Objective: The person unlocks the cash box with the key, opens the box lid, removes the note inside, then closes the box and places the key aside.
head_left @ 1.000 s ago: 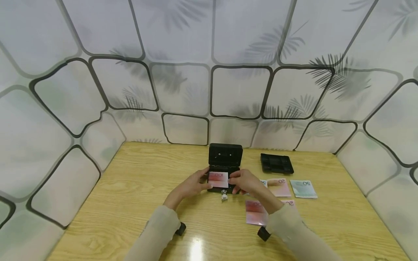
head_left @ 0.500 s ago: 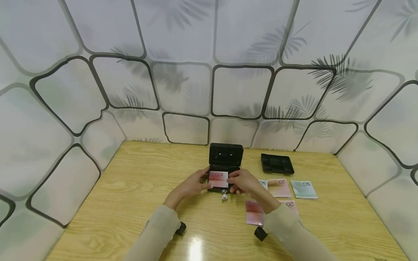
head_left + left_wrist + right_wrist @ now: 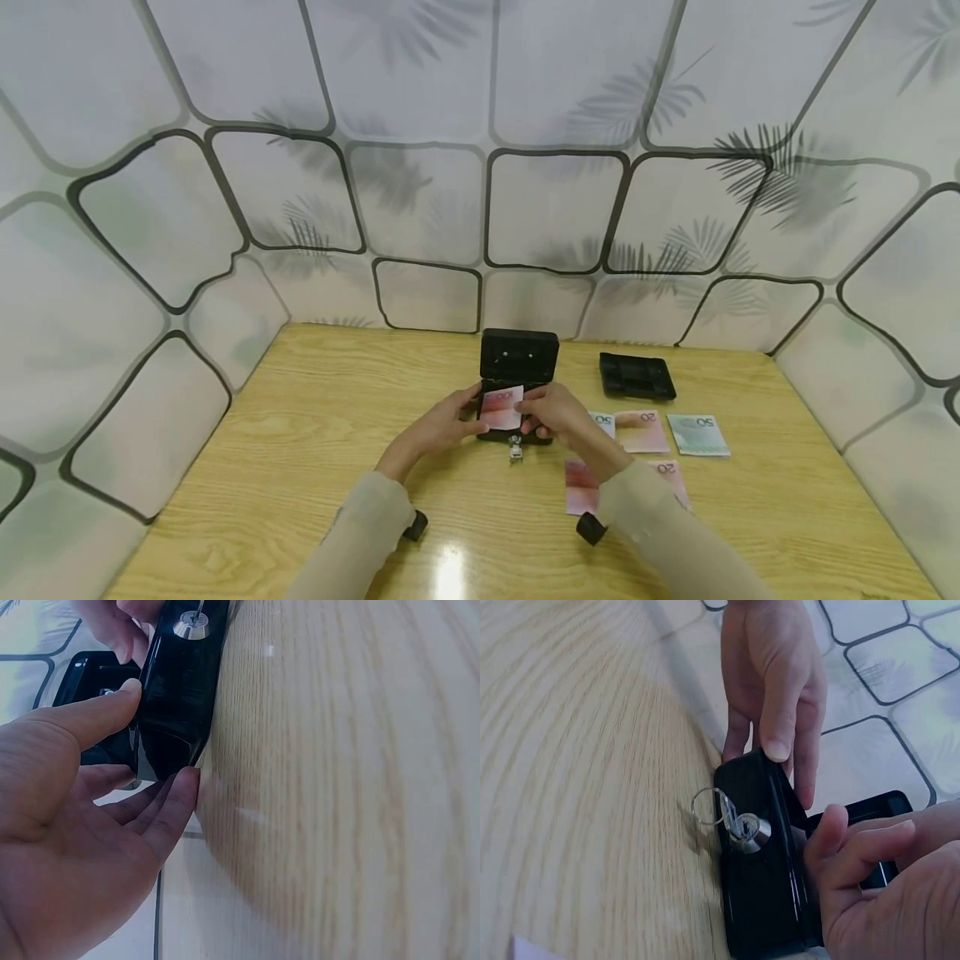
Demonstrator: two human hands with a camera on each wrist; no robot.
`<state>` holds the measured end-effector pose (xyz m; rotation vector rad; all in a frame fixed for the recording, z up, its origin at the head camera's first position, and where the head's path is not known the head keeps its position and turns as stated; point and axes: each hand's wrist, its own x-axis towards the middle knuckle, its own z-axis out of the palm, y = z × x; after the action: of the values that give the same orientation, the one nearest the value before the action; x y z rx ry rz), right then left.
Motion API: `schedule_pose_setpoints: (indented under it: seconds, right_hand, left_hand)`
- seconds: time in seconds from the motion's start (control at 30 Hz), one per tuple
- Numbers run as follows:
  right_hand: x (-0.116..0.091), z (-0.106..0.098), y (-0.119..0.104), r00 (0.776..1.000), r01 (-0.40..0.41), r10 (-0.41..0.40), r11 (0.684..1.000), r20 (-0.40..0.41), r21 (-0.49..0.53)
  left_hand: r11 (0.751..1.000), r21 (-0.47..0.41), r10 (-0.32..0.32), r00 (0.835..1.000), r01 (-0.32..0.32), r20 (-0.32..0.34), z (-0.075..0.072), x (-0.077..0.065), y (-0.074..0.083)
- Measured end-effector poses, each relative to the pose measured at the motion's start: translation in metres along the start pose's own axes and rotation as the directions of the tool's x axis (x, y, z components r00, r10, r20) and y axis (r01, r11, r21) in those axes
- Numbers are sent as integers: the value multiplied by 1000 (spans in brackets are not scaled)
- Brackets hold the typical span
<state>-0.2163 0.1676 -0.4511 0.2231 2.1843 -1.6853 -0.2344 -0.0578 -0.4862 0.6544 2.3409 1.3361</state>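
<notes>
A small black cash box (image 3: 536, 437) stands in the middle of the table with its lid (image 3: 517, 354) raised. My left hand (image 3: 444, 423) grips its left end, thumb on the front rim and fingers along the side, as the left wrist view shows. Over the box opening, my right hand (image 3: 561, 412) pinches the right edge of a red 100 banknote (image 3: 498, 408), which lies slightly tilted. Keys on a ring (image 3: 712, 806) hang from the lock (image 3: 751, 834) in the box's front wall. The box's inside is mostly hidden by the note and hands.
Right of the box lies a black compartment tray (image 3: 636, 377). Nearer me are a 20 banknote (image 3: 643, 433), a green 50 banknote (image 3: 699, 435) and another 50 note (image 3: 605, 422). A red banknote (image 3: 581, 487) and a second 20 note (image 3: 670, 472) are partly covered by my right arm.
The 100 banknote has tilted, its right side rising towards the lid. My right hand has shifted slightly left and away from me, while my left hand stays on the box.
</notes>
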Motion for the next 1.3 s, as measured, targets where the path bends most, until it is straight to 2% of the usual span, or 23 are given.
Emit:
schedule_pose_setpoints:
  seconds: [0.13, 0.3, 0.43, 1.07, 1.3]
  right_hand:
    - [3, 2, 1, 999, 34, -33, 995, 13, -97]
    - [8, 6, 2, 997, 78, -79, 971, 6, -226]
    - [10, 9, 2, 997, 68, -74, 963, -12, -261]
    - [2, 6, 5, 992, 87, -98, 987, -79, -138]
    - [-3, 1, 3, 988, 107, -123, 981, -94, -159]
  left_hand:
    - [1000, 8, -4, 1000, 4, 2, 0, 0, 1]
    - [1000, 17, 17, 1000, -18, 7, 0, -1, 1]
    - [1000, 7, 10, 1000, -10, 8, 0, 0, 1]
    - [1000, -11, -2, 1000, 2, -5, 1, 0, 1]
    - [1000, -17, 4, 1000, -4, -8, 1, 0, 0]
